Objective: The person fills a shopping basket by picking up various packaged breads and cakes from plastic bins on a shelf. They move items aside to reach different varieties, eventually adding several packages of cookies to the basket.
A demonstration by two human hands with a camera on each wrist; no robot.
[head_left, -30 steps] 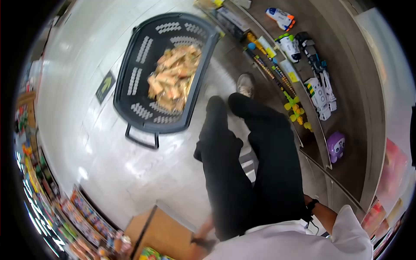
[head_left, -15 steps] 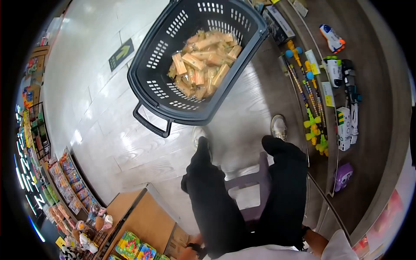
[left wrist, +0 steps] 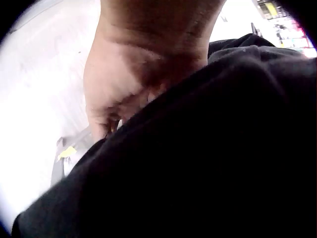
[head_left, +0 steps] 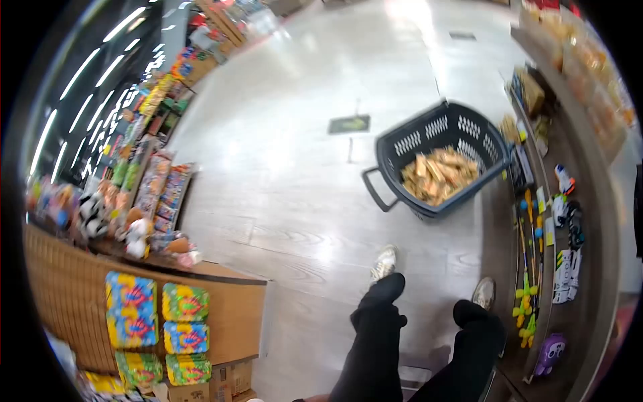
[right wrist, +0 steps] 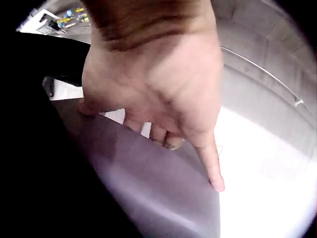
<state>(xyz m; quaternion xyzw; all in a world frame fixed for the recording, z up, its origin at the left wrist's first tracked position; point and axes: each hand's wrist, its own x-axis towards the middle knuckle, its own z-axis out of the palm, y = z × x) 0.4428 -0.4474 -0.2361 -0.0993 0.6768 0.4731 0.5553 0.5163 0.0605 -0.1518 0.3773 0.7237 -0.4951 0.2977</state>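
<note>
My right hand (right wrist: 158,89) grips the edge of a purple-grey plastic stool (right wrist: 148,178). One finger lies straight along the stool while others curl at its edge. My left hand (left wrist: 133,74) hangs down beside a black trouser leg (left wrist: 188,163), which hides its fingers; I cannot tell whether it holds anything. Ahead of my feet on the floor, the head view has a dark grey slotted basket (head_left: 390,161) with a side handle. Tan, clear-wrapped packets (head_left: 442,174) are heaped inside it. Both hands are mostly outside the head view.
Low shelves on the right hold yellow flower-topped sticks (head_left: 526,308), toy vehicles (head_left: 567,275) and a purple toy (head_left: 550,353). On the left, a wooden display (head_left: 231,308) carries colourful packs (head_left: 186,303) and plush toys (head_left: 137,238). A floor sign (head_left: 349,124) lies beyond.
The head view has tilted up, showing more of the aisle. The basket now appears farther off and to the right. The forearms seen earlier have mostly left the head view.
</note>
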